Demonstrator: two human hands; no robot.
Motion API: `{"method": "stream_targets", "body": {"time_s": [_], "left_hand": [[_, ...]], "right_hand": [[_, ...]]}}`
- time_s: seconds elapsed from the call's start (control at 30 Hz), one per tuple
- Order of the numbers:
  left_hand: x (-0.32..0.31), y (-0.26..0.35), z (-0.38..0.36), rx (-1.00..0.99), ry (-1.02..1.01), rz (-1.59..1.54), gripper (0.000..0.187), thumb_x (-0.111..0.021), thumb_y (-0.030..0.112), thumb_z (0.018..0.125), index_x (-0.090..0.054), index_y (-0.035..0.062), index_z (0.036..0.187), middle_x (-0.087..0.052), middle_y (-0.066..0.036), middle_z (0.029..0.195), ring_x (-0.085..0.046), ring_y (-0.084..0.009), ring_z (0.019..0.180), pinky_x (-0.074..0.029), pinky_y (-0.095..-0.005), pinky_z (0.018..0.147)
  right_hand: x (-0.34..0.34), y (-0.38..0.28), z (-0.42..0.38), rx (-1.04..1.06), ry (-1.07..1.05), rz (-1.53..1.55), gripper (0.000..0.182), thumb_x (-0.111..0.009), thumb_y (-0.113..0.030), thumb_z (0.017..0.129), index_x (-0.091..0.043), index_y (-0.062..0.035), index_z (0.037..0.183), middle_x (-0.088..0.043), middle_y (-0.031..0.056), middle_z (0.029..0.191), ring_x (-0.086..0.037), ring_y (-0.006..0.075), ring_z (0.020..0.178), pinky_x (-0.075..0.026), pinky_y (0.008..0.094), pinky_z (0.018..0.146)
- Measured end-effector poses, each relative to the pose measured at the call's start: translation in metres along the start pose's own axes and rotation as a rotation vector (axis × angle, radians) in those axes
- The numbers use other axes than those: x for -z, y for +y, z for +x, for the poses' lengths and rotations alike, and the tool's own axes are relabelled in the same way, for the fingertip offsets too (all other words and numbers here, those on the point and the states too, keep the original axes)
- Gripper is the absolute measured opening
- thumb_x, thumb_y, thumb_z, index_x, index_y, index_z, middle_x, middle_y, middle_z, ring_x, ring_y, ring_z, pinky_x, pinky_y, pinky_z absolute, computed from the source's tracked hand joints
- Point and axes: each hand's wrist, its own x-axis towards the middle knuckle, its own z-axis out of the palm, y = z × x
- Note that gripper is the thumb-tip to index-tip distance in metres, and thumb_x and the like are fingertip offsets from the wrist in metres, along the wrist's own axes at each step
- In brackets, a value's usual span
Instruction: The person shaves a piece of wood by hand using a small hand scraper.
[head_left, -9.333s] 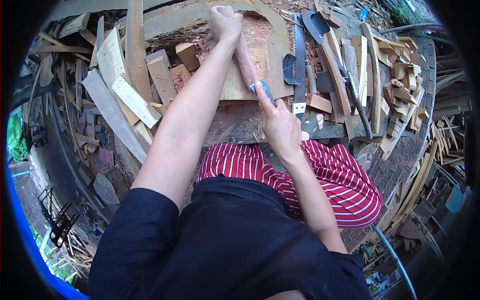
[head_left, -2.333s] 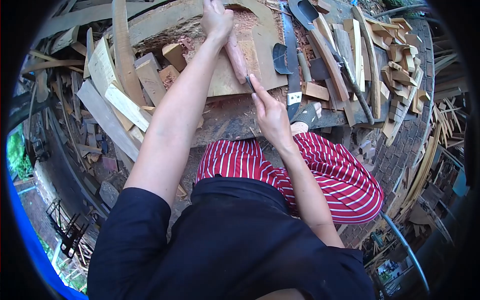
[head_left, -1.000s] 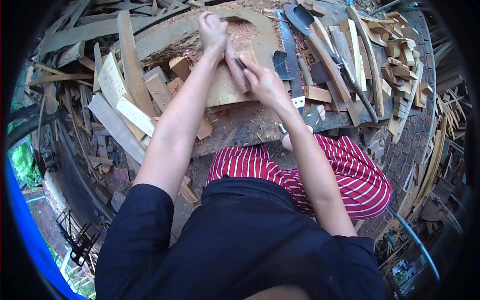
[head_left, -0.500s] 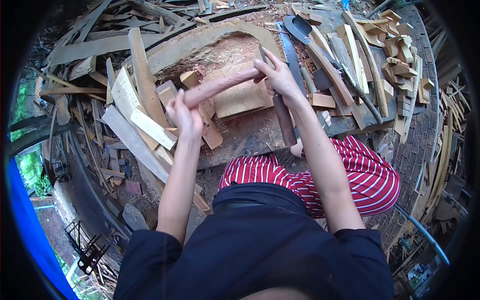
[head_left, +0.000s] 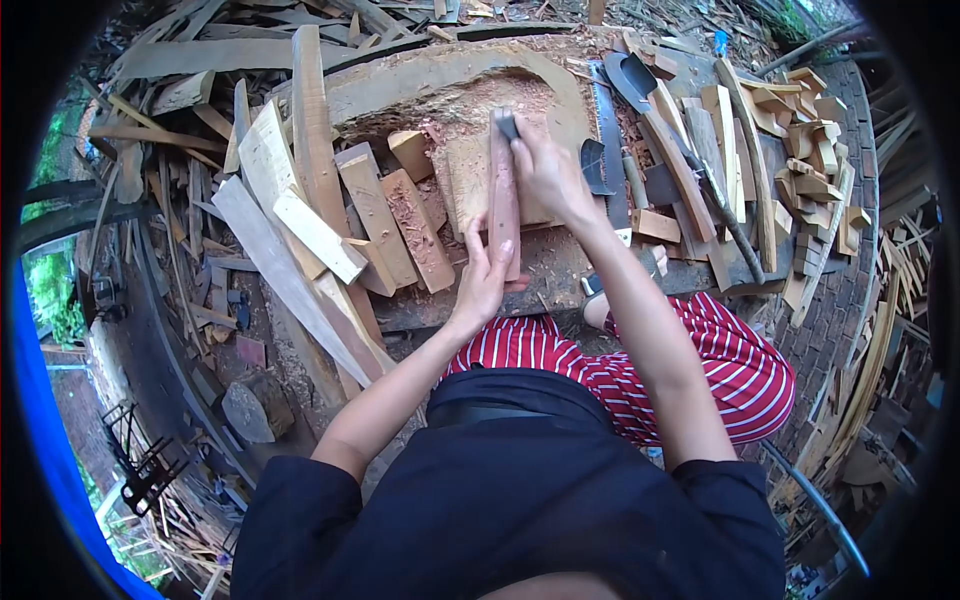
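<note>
My left hand [head_left: 484,280] is closed around the lower end of a long reddish-brown wooden piece [head_left: 503,215], which stands almost lengthwise over a pale wood block [head_left: 465,185]. At its upper end, my right hand [head_left: 548,172] is closed, with a dark metal tool [head_left: 508,126] showing at the fingers against the wood. A dark curved blade [head_left: 595,167] shows just right of this hand; I cannot tell whether it belongs to that tool. Red shavings lie around the block, in the hollow of a large carved log [head_left: 400,88].
To the right lie a long saw [head_left: 607,120], a tool with a dark curved head [head_left: 632,80], and a stack of cut wood pieces [head_left: 805,150]. Boards [head_left: 262,165] lean at left. A sandaled foot [head_left: 597,310] is near the bench edge.
The wooden piece has swung from sideways to nearly lengthwise. My left hand has moved right and nearer my body; the dark tool's long handle no longer shows below my right hand.
</note>
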Motion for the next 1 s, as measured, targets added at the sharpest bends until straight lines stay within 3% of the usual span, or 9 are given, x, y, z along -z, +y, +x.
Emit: {"method": "stream_targets", "body": {"time_s": [0.03, 0.07, 0.13, 0.2, 0.3, 0.53, 0.6, 0.73, 1.0], "left_hand": [[0.001, 0.002, 0.000, 0.006, 0.038, 0.182, 0.067, -0.049, 0.038, 0.106, -0.013, 0.0134, 0.157, -0.062, -0.031, 0.117, -0.073, -0.0319, 0.075, -0.062, -0.0427, 0.061], [0.007, 0.006, 0.004, 0.008, 0.032, 0.182, 0.067, -0.049, 0.038, 0.106, -0.013, 0.0134, 0.157, -0.062, -0.031, 0.117, -0.073, -0.0319, 0.075, -0.062, -0.0427, 0.061], [0.022, 0.042, 0.008, -0.021, -0.035, 1.047, 0.053, -0.050, 0.034, 0.105, -0.037, 0.0103, 0.151, -0.066, -0.031, 0.112, -0.073, -0.0360, 0.071, -0.059, -0.0483, 0.064], [0.033, 0.059, 0.019, -0.491, 0.242, 1.139, 0.037, -0.053, 0.029, 0.101, -0.062, 0.0047, 0.127, -0.067, -0.020, 0.098, -0.067, -0.0360, 0.081, -0.054, -0.0486, 0.072], [0.033, 0.077, 0.073, -0.590, 0.425, 0.896, 0.044, -0.050, 0.027, 0.103, -0.052, 0.0054, 0.141, -0.058, -0.018, 0.125, -0.053, -0.0336, 0.119, -0.043, -0.0464, 0.099], [-0.005, 0.057, 0.135, -0.567, 0.421, 0.964, 0.052, -0.036, 0.035, 0.106, -0.043, 0.0112, 0.151, -0.048, -0.015, 0.148, -0.041, -0.0310, 0.136, -0.016, -0.0539, 0.118], [-0.006, 0.045, 0.125, -0.704, 0.463, 1.085, 0.054, -0.034, 0.034, 0.106, -0.039, 0.0116, 0.154, -0.045, -0.012, 0.152, -0.038, -0.0286, 0.140, -0.009, -0.0541, 0.120], [-0.004, 0.044, 0.122, -0.586, 0.422, 0.883, 0.052, -0.034, 0.029, 0.105, -0.043, 0.0075, 0.153, -0.052, -0.009, 0.149, -0.038, -0.0265, 0.142, -0.007, -0.0513, 0.122], [-0.006, 0.040, 0.125, -0.583, 0.482, 0.979, 0.052, -0.036, 0.028, 0.105, -0.045, 0.0061, 0.151, -0.053, -0.010, 0.148, -0.043, -0.0235, 0.141, -0.010, -0.0510, 0.122]], "right_hand": [[-0.005, 0.005, -0.006, -0.003, 0.002, -0.002, 0.045, -0.052, -0.027, 0.102, -0.053, -0.0060, 0.142, -0.066, 0.0303, 0.113, -0.063, 0.0479, 0.107, -0.050, 0.0518, 0.092], [-0.012, 0.011, -0.011, 0.038, 0.047, -0.020, 0.045, -0.053, -0.026, 0.101, -0.053, -0.0058, 0.142, -0.067, 0.0300, 0.105, -0.065, 0.0480, 0.099, -0.051, 0.0539, 0.087], [-0.014, 0.013, -0.017, 0.076, 0.087, -0.033, 0.046, -0.054, -0.025, 0.100, -0.053, -0.0056, 0.141, -0.068, 0.0297, 0.098, -0.066, 0.0482, 0.092, -0.052, 0.0561, 0.081], [-0.012, 0.005, -0.018, 0.009, 0.016, -0.003, 0.045, -0.054, -0.023, 0.102, -0.052, -0.0049, 0.143, -0.065, 0.0320, 0.112, -0.063, 0.0479, 0.104, -0.051, 0.0511, 0.088], [-0.015, 0.000, -0.025, 0.017, 0.047, 0.065, 0.045, -0.053, -0.023, 0.102, -0.052, -0.0052, 0.144, -0.065, 0.0324, 0.113, -0.063, 0.0481, 0.106, -0.051, 0.0512, 0.089], [-0.013, 0.013, -0.032, -0.047, 0.088, 0.158, 0.047, -0.050, -0.023, 0.103, -0.049, -0.0002, 0.144, -0.065, 0.0344, 0.108, -0.064, 0.0489, 0.104, -0.050, 0.0523, 0.091], [-0.013, 0.014, -0.030, -0.134, 0.080, 0.184, 0.046, -0.050, -0.021, 0.102, -0.050, -0.0010, 0.144, -0.065, 0.0355, 0.110, -0.064, 0.0488, 0.106, -0.050, 0.0521, 0.092], [-0.019, 0.008, -0.026, -0.118, 0.060, 0.231, 0.046, -0.050, -0.021, 0.103, -0.048, -0.0100, 0.148, -0.062, 0.0326, 0.121, -0.060, 0.0468, 0.115, -0.049, 0.0486, 0.098], [-0.014, -0.003, 0.003, -0.148, -0.005, 0.119, 0.046, -0.051, -0.019, 0.101, -0.049, -0.0118, 0.147, -0.066, 0.0322, 0.099, -0.066, 0.0481, 0.097, -0.052, 0.0534, 0.083]]}}
